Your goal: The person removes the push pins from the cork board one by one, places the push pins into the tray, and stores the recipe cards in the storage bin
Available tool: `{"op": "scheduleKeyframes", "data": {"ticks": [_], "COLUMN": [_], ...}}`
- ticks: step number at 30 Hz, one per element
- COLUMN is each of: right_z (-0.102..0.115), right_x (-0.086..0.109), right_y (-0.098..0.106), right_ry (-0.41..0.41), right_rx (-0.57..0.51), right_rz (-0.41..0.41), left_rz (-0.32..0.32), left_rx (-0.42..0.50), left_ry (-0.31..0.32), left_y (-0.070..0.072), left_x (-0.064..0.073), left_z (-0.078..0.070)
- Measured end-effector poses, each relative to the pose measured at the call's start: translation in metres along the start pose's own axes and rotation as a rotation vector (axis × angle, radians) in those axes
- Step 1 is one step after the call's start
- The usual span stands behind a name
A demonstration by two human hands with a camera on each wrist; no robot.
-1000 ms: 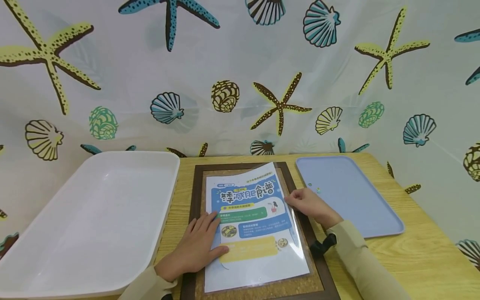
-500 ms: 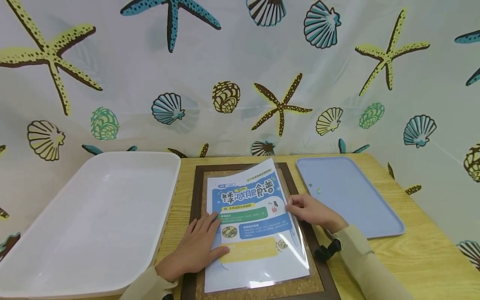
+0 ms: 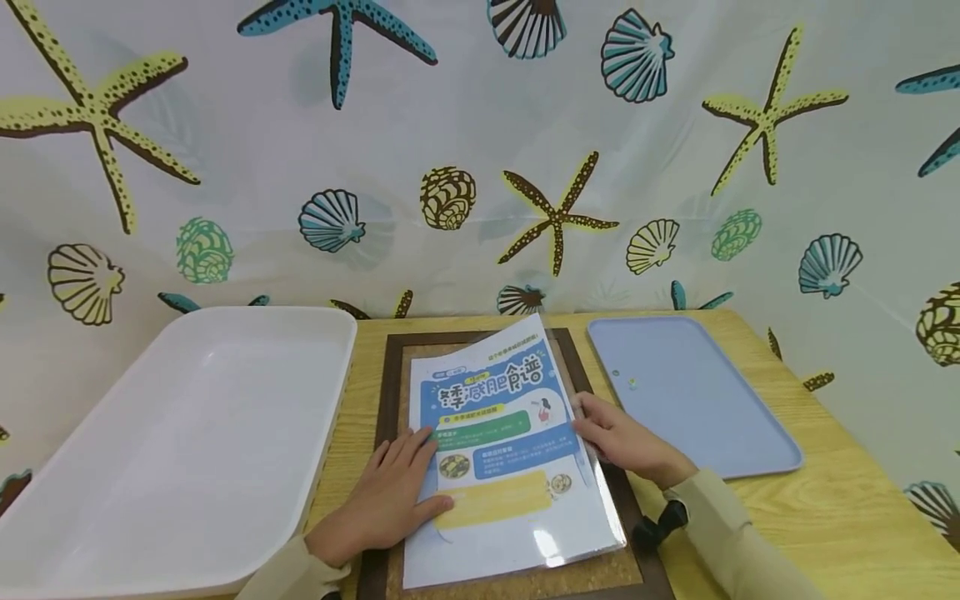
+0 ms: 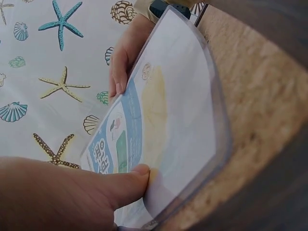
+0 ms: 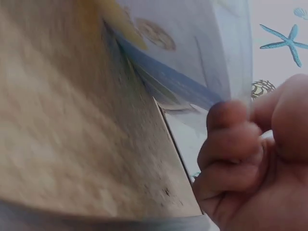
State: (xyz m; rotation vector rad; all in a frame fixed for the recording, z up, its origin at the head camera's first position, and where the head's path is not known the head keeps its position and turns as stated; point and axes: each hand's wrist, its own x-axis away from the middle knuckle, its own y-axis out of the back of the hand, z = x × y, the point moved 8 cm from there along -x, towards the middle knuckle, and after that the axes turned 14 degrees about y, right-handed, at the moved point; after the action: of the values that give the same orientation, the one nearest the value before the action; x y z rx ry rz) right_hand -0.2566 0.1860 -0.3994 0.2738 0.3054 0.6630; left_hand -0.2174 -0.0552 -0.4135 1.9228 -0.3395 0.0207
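A printed sheet in a clear plastic sleeve (image 3: pixel 510 537) lies over a cork board (image 3: pixel 592 575) with a dark brown frame. My left hand (image 3: pixel 386 500) rests flat on the sheet's left side, its fingers spread and its thumb (image 4: pixel 127 185) pressing on the surface. At the opposite edge my right hand (image 3: pixel 630 442) pinches the sleeve between thumb and curled fingers. That edge is lifted off the board; in the right wrist view bare cork (image 5: pixel 72 144) shows beneath the bowed sleeve (image 5: pixel 192 53).
A large white tray (image 3: pixel 202 433) stands to the left of the board. To the right lies a flat blue tray (image 3: pixel 690 392) with a few tiny items near its left rim. Behind the wooden table (image 3: pixel 847 508) hangs a curtain (image 3: pixel 405 142) printed with starfish and shells.
The right hand has turned slightly and raised the sleeve's right edge further, so the sheet's top right corner stands higher. The left hand stays in place. The head view has shifted a little.
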Motion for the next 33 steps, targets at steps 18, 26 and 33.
{"op": "scheduleKeyframes", "data": {"ticks": [18, 26, 33], "right_z": [-0.009, -0.006, -0.002], "right_x": [0.008, 0.004, 0.004], "right_y": [0.012, 0.01, 0.014], "right_ry": [0.016, 0.015, -0.001], "right_rx": [-0.22, -0.296, -0.253], "right_rz": [-0.094, -0.077, -0.107], "left_rz": [-0.217, -0.304, -0.236], "left_rx": [0.23, 0.483, 0.615], "left_ry": [0.212, 0.248, 0.355], "left_y": [0.04, 0.055, 0.053], "left_x": [0.012, 0.01, 0.0], "left_z": [-0.005, 0.014, 0.027]}}
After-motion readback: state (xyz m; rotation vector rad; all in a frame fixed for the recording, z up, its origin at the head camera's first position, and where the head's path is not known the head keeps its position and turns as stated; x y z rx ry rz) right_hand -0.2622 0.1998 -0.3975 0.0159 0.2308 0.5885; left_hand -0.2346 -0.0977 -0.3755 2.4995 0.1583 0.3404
